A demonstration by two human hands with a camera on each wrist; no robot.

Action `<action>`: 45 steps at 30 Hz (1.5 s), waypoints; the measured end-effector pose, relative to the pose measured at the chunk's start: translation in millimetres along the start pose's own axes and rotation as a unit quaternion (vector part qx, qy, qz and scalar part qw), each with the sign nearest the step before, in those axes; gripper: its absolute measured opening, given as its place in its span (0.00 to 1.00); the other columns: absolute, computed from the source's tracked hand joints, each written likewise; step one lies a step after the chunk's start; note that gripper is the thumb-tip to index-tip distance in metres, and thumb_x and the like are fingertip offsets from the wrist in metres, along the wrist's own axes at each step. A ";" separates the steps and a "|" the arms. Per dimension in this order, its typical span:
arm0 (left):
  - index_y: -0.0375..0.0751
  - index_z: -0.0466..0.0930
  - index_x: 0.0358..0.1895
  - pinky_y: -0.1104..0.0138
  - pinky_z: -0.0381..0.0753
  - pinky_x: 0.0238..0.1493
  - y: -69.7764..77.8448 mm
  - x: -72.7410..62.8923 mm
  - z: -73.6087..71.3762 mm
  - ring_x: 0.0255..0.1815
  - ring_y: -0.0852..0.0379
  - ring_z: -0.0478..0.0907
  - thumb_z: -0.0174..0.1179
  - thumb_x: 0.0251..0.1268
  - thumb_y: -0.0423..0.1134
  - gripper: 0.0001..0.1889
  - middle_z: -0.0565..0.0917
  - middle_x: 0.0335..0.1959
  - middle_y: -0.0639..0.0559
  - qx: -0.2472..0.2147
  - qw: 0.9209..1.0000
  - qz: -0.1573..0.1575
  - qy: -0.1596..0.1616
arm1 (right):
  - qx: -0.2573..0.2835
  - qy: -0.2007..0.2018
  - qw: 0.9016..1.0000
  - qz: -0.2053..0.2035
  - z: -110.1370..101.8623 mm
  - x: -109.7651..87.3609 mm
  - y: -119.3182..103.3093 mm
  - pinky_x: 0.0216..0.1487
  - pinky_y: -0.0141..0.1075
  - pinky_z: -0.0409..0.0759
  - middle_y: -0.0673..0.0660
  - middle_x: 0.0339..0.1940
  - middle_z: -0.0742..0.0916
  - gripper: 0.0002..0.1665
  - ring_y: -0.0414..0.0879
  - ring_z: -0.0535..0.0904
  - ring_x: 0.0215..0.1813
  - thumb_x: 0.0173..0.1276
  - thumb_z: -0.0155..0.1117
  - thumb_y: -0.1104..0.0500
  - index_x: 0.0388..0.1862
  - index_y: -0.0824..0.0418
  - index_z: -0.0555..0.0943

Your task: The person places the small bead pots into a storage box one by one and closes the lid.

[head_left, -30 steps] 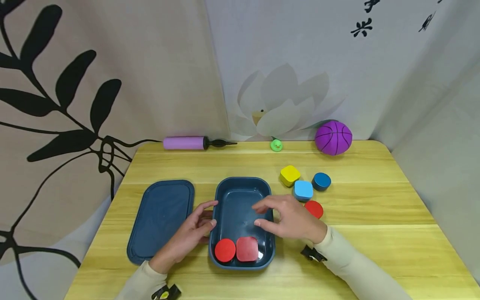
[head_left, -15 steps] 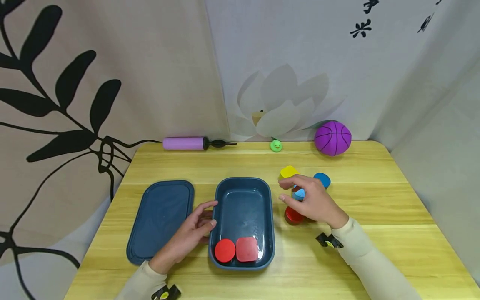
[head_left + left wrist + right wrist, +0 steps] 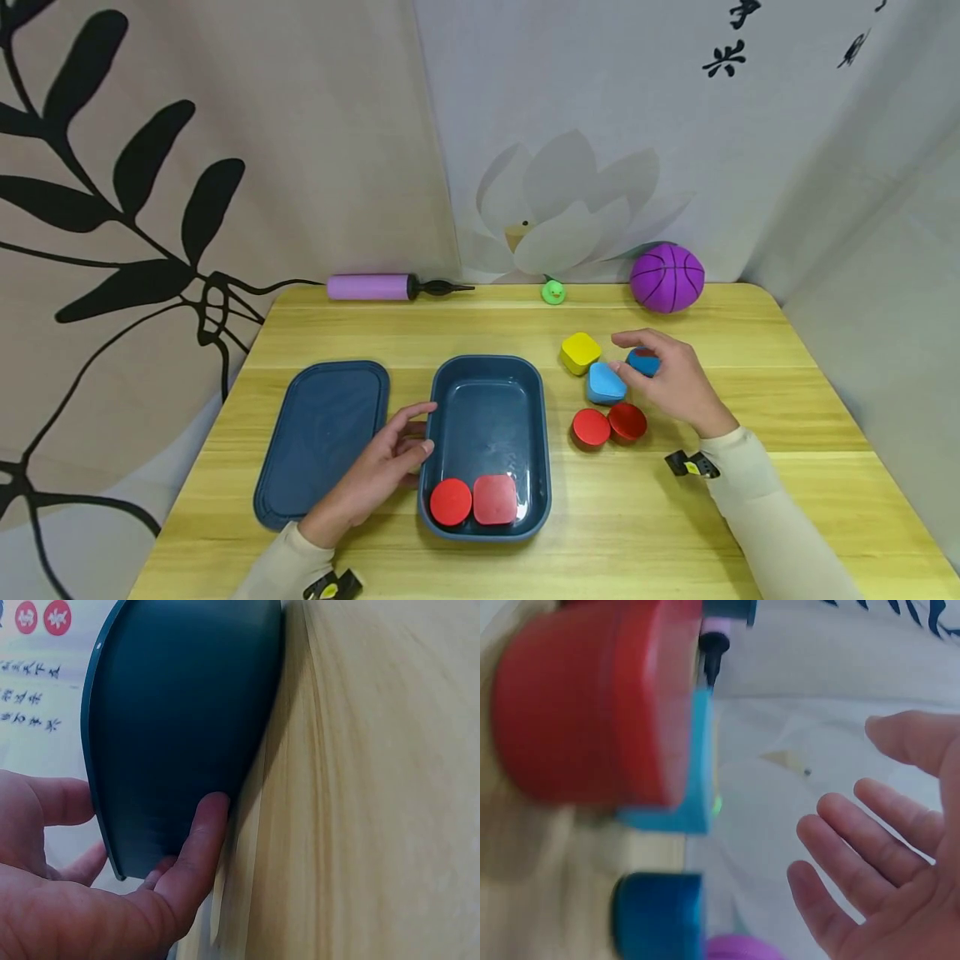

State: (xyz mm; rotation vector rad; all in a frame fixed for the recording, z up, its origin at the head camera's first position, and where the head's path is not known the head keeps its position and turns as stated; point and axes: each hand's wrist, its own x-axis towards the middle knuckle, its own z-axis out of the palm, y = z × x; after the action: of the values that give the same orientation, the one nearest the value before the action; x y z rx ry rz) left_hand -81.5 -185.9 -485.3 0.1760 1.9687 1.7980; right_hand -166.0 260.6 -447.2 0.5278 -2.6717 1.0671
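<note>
In the head view, my left hand [image 3: 378, 471] rests beside the dark blue plastic box [image 3: 491, 356], thumb and index fingertips at its left rim. The left wrist view shows a finger [image 3: 206, 836] of it against the box's outer wall. A red round block [image 3: 451, 502] and a red square block [image 3: 495, 499] lie inside, at the near end. My right hand [image 3: 678, 382] hovers with thumb and fingers spread around a blue round block [image 3: 642, 361], partly covering it. Nothing is in its palm in the right wrist view. Close by are a light blue block [image 3: 605, 383] and a yellow block [image 3: 580, 353].
Two red round blocks, the left one [image 3: 591, 428] and the right one [image 3: 627, 422], stand right of the box. A dark blue lid [image 3: 322, 433] lies to its left. Along the back are a purple pump [image 3: 367, 287], a green duck [image 3: 553, 292] and a purple ball [image 3: 667, 277].
My right hand has moved from over the box, past the light blue block, to the blue round block, uncovering both red round blocks. The left hand stays at the box.
</note>
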 end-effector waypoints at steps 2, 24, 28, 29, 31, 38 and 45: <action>0.54 0.56 0.84 0.53 0.90 0.48 0.5 -0.3 0.0 0.67 0.38 0.76 0.54 0.85 0.43 0.31 0.68 0.76 0.32 0.000 1.000 0.000 0.000 | 0.000 0.004 1.000 0.014 -1.8 -0.4 8.3 0.59 0.61 0.84 0.59 0.58 0.90 0.23 0.61 0.87 0.57 0.72 0.75 0.57 0.63 0.61 0.85; 0.56 0.57 0.84 0.52 0.89 0.49 0.6 -1.0 -0.7 0.68 0.38 0.75 0.55 0.85 0.44 0.31 0.68 0.75 0.33 0.000 1.000 -0.008 0.006 | -0.002 -0.113 0.984 0.136 -3.3 -5.1 56.5 0.70 0.65 0.75 0.72 0.78 0.72 0.37 0.71 0.72 0.75 0.78 0.68 0.55 0.79 0.67 0.69; 0.56 0.57 0.84 0.52 0.89 0.49 0.3 -0.8 -1.0 0.67 0.39 0.75 0.55 0.85 0.44 0.31 0.68 0.75 0.33 -0.001 1.000 -0.009 0.008 | -0.006 -0.116 0.985 0.130 -3.1 -5.5 59.4 0.69 0.64 0.77 0.72 0.78 0.73 0.35 0.71 0.73 0.74 0.79 0.66 0.58 0.79 0.68 0.69; 0.56 0.57 0.84 0.52 0.89 0.49 0.1 -0.6 -1.1 0.67 0.39 0.75 0.55 0.85 0.44 0.31 0.68 0.75 0.33 0.000 1.000 -0.008 0.007 | -0.005 -0.115 0.985 0.129 -3.3 -5.5 59.6 0.68 0.63 0.77 0.72 0.78 0.73 0.35 0.71 0.73 0.74 0.79 0.66 0.58 0.79 0.68 0.69; 0.57 0.57 0.83 0.52 0.89 0.49 -0.1 -0.3 -0.8 0.67 0.39 0.76 0.55 0.85 0.44 0.31 0.68 0.75 0.33 -0.001 1.000 -0.008 0.008 | -0.010 -0.113 0.985 0.129 -4.5 -5.6 60.1 0.68 0.63 0.78 0.71 0.77 0.74 0.34 0.70 0.73 0.73 0.79 0.66 0.57 0.78 0.68 0.70; 0.55 0.57 0.84 0.52 0.89 0.50 -2.2 0.9 -0.7 0.68 0.38 0.75 0.55 0.85 0.45 0.31 0.68 0.75 0.33 0.001 1.000 -0.002 0.004 | -0.006 -0.091 0.988 0.127 -13.2 -5.0 52.5 0.67 0.62 0.79 0.72 0.75 0.75 0.34 0.70 0.75 0.71 0.78 0.67 0.56 0.76 0.70 0.72; 0.54 0.56 0.84 0.51 0.89 0.50 -1.4 1.0 -1.1 0.67 0.38 0.75 0.55 0.85 0.45 0.31 0.69 0.75 0.32 0.004 1.000 -0.001 0.004 | -0.005 -0.063 0.992 0.109 -21.8 -2.8 41.0 0.65 0.63 0.80 0.71 0.72 0.78 0.33 0.68 0.78 0.67 0.78 0.68 0.54 0.74 0.70 0.74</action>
State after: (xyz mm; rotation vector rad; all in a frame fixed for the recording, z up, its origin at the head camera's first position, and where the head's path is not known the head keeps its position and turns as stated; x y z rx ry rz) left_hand -82.5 -186.7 -486.8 0.1685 1.9820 1.7919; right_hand -178.6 304.0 -458.0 0.3157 -2.8974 1.1087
